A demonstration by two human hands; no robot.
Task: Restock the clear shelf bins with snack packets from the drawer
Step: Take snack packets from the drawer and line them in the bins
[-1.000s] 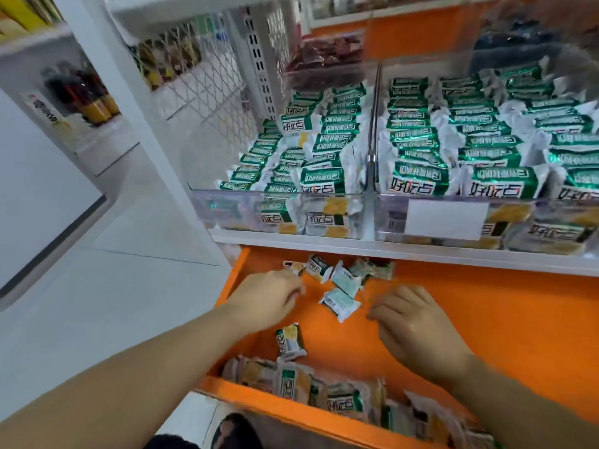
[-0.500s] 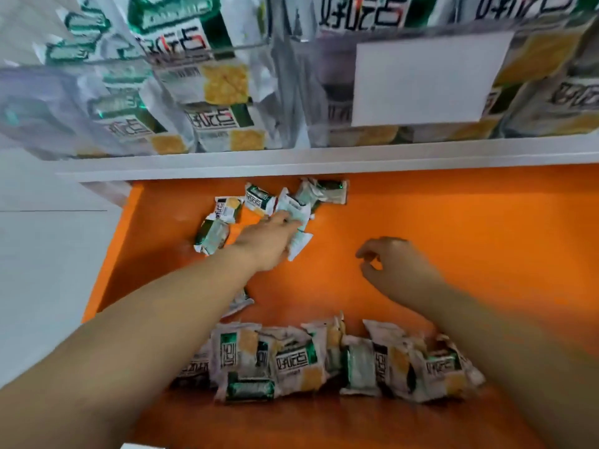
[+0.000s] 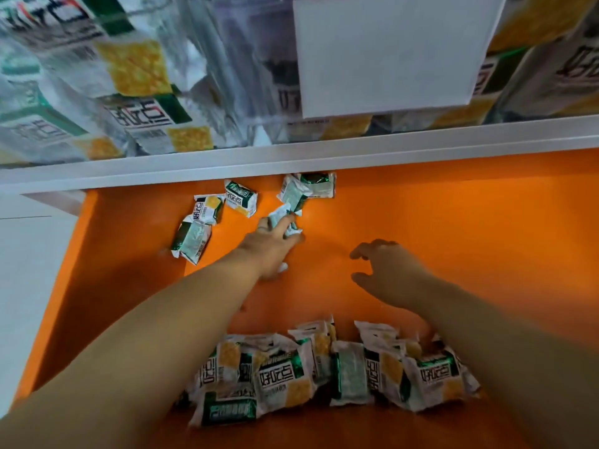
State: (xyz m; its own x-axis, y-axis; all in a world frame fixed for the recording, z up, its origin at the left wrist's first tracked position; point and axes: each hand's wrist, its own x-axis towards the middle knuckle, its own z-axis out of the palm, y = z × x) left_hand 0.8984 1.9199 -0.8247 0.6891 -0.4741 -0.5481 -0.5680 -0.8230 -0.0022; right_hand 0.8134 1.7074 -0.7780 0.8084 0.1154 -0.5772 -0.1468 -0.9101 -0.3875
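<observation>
The orange drawer is pulled out below the clear shelf bins, which hold green-and-white snack packets. My left hand reaches to the far end of the drawer and grips a snack packet, with a white bit of wrapper showing under the palm. Loose packets lie around it: one, another, a third and a crumpled pair by the back wall. My right hand hovers over bare drawer floor, fingers loosely curled, holding nothing.
A pile of several packets lies along the drawer's near side under my forearms. A white shelf edge overhangs the drawer's back. A blank white label covers the front of the right bin. Pale floor is at left.
My head has dropped and moved closer to the drawer. My left hand reached further in among the far packets and closed on one. My right hand lifted and spread slightly.
</observation>
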